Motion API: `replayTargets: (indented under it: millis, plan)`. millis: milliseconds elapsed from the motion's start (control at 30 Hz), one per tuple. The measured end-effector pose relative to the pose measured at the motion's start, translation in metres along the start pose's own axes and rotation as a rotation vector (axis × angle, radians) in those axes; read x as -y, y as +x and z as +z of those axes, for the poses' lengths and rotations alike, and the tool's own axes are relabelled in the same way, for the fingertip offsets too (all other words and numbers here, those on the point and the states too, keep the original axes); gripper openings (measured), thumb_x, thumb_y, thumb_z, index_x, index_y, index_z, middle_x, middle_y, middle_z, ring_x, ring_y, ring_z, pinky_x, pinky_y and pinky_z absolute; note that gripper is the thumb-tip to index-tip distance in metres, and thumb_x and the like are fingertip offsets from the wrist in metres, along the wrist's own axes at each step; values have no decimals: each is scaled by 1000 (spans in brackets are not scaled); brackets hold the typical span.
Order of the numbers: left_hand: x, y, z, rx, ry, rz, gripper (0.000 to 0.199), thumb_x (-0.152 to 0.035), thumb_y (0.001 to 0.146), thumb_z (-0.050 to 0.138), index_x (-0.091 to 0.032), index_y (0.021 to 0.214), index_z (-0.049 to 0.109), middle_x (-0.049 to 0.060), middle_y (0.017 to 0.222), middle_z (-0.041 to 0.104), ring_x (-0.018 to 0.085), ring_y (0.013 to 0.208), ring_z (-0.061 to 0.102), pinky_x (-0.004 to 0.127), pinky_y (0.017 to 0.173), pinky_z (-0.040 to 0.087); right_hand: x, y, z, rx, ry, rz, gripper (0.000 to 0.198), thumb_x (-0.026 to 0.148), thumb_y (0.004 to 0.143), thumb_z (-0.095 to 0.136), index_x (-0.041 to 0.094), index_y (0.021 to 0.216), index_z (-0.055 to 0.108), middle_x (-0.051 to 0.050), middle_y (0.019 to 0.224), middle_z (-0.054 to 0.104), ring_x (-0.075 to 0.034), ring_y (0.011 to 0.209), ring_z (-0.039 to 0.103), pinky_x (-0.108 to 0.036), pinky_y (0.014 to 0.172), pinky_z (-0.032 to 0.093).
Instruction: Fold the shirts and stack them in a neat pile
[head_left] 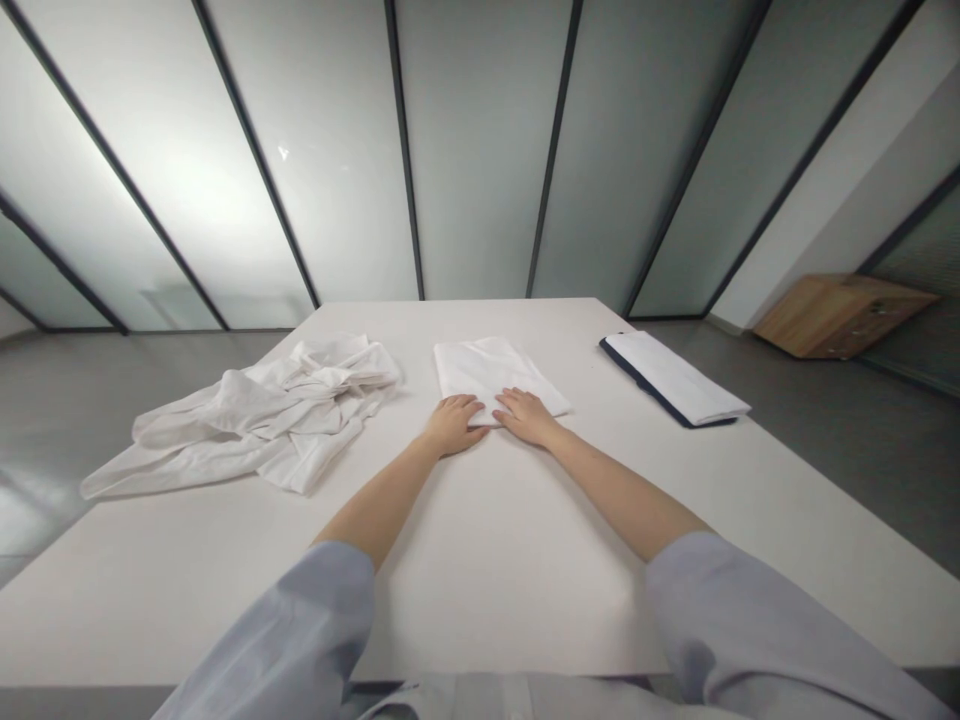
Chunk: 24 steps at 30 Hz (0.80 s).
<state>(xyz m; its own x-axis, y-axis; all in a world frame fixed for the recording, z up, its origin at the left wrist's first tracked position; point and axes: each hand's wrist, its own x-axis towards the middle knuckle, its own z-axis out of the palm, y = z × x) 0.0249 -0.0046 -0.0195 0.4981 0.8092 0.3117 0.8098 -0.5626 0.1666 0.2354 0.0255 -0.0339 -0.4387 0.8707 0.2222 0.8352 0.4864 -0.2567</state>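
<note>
A folded white cloth (491, 368) lies flat on the white table (510, 560) in front of me. My left hand (454, 424) rests palm down on its near left edge, fingers stretched out. On the near edge to the right of it, my right hand (528, 416) also lies flat with its fingers extended. The fingertips of the two hands are close but apart. Both hands press on the cloth without gripping it.
To the left, a crumpled heap of white cloth (292, 400) partly hangs over the table's edge. At the right lies a folded white cloth (679, 375) on top of a dark folded one (649, 388). A wooden cabinet (832, 315) stands on the floor beyond.
</note>
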Motion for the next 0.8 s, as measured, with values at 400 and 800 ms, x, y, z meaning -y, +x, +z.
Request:
replayTargets:
  millis: [400,800]
  plan:
    - [-20,1,-3,13,184,-97,37,-30,84,55,-21,119,60,10,123,62,27,117,54,40,96,42,19,-17,4,50,143,-252,59,45,84,58,18,136,53,-13,142,51,-27,132,46,-42,110,34]
    - [29,18,4,-369,-928,-601,40,-46,93,44,-14,94,68,11,94,73,27,98,67,36,84,51,-62,-5,-25,-754,325,327,24,32,85,41,21,75,60,-7,77,65,-23,79,58,-36,77,47]
